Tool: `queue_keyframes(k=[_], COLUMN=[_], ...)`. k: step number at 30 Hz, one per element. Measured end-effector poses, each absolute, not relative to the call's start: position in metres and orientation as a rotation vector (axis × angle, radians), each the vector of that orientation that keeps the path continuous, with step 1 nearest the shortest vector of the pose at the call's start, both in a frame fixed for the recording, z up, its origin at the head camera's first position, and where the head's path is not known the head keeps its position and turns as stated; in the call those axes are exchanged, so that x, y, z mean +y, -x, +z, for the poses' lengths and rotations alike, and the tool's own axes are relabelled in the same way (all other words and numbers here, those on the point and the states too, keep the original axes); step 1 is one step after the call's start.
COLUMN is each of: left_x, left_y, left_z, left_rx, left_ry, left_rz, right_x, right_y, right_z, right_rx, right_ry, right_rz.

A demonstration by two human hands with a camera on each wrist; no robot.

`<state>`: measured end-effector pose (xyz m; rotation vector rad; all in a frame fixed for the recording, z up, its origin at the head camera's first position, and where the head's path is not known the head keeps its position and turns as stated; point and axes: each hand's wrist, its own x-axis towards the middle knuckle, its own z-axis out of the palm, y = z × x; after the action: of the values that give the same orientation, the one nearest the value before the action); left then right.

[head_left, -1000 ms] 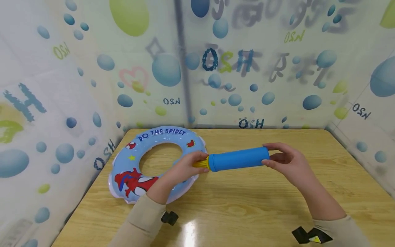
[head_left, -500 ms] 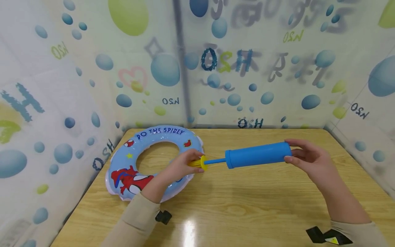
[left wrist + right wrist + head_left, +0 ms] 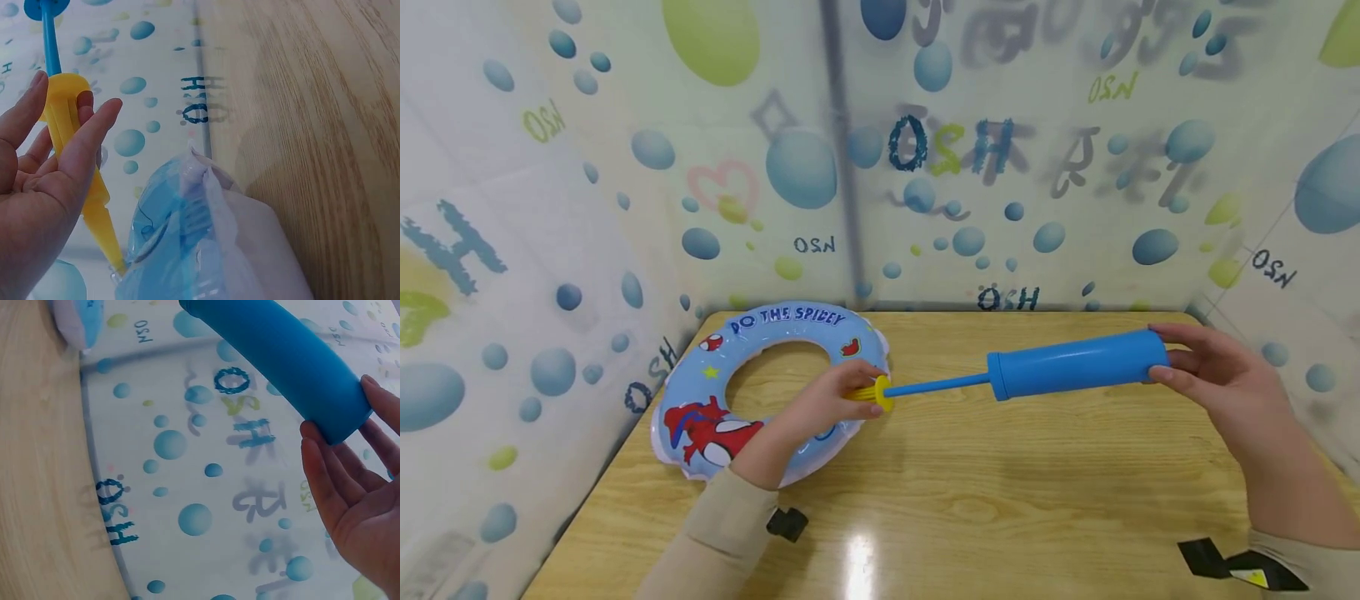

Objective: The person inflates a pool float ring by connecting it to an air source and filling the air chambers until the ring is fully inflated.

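A hand air pump spans both hands above the table, its blue barrel [image 3: 1075, 364] tilted slightly up to the right. A thin blue rod [image 3: 936, 385] shows between the barrel and the yellow end piece [image 3: 61, 119]. My left hand [image 3: 827, 400] holds that yellow piece between thumb and fingers. In the left wrist view its tapered yellow tip [image 3: 105, 231] meets a clear valve on the light-blue swim ring [image 3: 169, 219]. With thumb and fingertips, my right hand [image 3: 1232, 392] grips the barrel's far right end. The ring carries a red cartoon figure and lettering.
Under everything lies a light wood-grain table [image 3: 970, 500]. Fabric walls [image 3: 1045, 167] printed with blue and green drops rise behind it and on both sides. The swim ring lies on the table's left part.
My right hand has drawn the barrel to the right, away from the yellow piece, so a long stretch of rod shows. My left hand and the ring have shifted slightly left.
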<state>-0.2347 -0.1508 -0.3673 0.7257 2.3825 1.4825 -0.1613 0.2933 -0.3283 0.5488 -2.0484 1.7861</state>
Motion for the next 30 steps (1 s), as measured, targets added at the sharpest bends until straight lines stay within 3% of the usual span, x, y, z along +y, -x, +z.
queue_keyframes(k=[5,9,30], left_x=[-0.153,-0.153,-0.141], left_y=[0.235,0.233,0.228], left_z=[-0.367,-0.365,-0.362], left_rx=[2.376,2.352,2.328], left_ry=[-0.714,-0.747,-0.823], left_rz=[1.492,1.501,1.519], right_x=[0.297,0.293,0.203], right_y=[0.16,0.163,0.185], right_z=[-0.322,-0.316,-0.326], right_rx=[-2.162,-2.194,-2.505], right_ry=[-0.454,-0.543,-0.525], right_rz=[1.624,1.697,1.755])
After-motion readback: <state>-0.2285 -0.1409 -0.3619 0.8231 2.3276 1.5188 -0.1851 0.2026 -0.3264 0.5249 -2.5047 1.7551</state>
